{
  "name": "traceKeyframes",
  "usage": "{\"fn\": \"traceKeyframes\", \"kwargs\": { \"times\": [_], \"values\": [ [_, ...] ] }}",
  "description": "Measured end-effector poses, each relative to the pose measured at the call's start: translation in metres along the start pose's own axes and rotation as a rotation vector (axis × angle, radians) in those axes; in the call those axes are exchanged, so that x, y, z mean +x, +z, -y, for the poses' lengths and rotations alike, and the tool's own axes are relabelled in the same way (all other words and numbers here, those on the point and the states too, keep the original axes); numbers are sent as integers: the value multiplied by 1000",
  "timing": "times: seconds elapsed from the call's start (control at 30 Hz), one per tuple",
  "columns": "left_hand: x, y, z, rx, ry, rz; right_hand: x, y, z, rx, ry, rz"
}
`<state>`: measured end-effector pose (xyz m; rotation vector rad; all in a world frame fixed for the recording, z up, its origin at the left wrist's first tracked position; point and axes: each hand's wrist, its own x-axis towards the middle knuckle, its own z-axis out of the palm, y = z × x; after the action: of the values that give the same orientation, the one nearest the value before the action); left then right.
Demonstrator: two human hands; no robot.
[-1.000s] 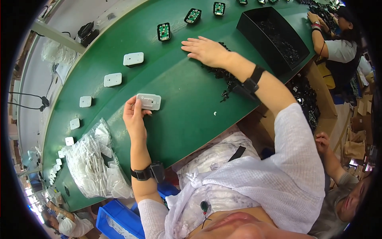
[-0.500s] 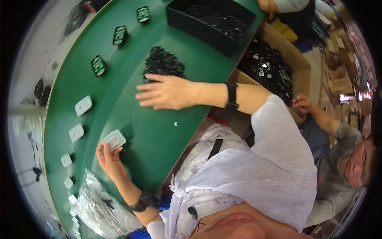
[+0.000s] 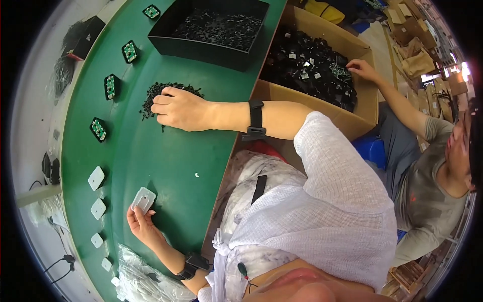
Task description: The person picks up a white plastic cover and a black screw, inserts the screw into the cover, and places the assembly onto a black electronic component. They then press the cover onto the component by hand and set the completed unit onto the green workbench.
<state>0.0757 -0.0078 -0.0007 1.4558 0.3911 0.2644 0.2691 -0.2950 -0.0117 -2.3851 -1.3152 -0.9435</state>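
My left hand (image 3: 143, 226) pinches a white plastic cover (image 3: 144, 198) by its lower edge, thumb in front, just above the green table. The cover is a shallow rectangle with rounded corners and a small hole. My right hand (image 3: 177, 109) rests at the near side of a heap of small black parts (image 3: 157, 89), its fingers curled down into them. Those fingertips are hidden, so whatever lies between them does not show. A black band circles each wrist.
Several white covers (image 3: 96, 178) and black housings with green circuit boards (image 3: 99, 130) line the green table's (image 3: 176, 161) left side. A black bin (image 3: 201, 50) stands beyond the heap. Clear bags (image 3: 146, 282) lie near. Right, a co-worker's hand (image 3: 363, 69) reaches over a carton (image 3: 312, 113).
My right hand, spread flat beside the heap before, has curled its fingers into it. The left hand still holds the cover. My view has shifted, showing more of the carton.
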Motion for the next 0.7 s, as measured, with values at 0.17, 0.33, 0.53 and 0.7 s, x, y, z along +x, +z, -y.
{"fn": "traceKeyframes", "kwargs": {
  "times": [0.17, 0.33, 0.53, 0.7],
  "values": [
    [-8, 4, 0, 169, 96, -101, 0, -6, 4, -20, 61, 35],
    [-8, 13, -8, 298, 62, -159, 21, -21, 3, 128, 101, -45],
    [-5, 8, -7, 157, 83, -140, 54, -16, 18, 205, 236, 132],
    [2, 10, -5, 232, 123, -180, 67, -17, 40, -11, 210, 224]
  ]
}}
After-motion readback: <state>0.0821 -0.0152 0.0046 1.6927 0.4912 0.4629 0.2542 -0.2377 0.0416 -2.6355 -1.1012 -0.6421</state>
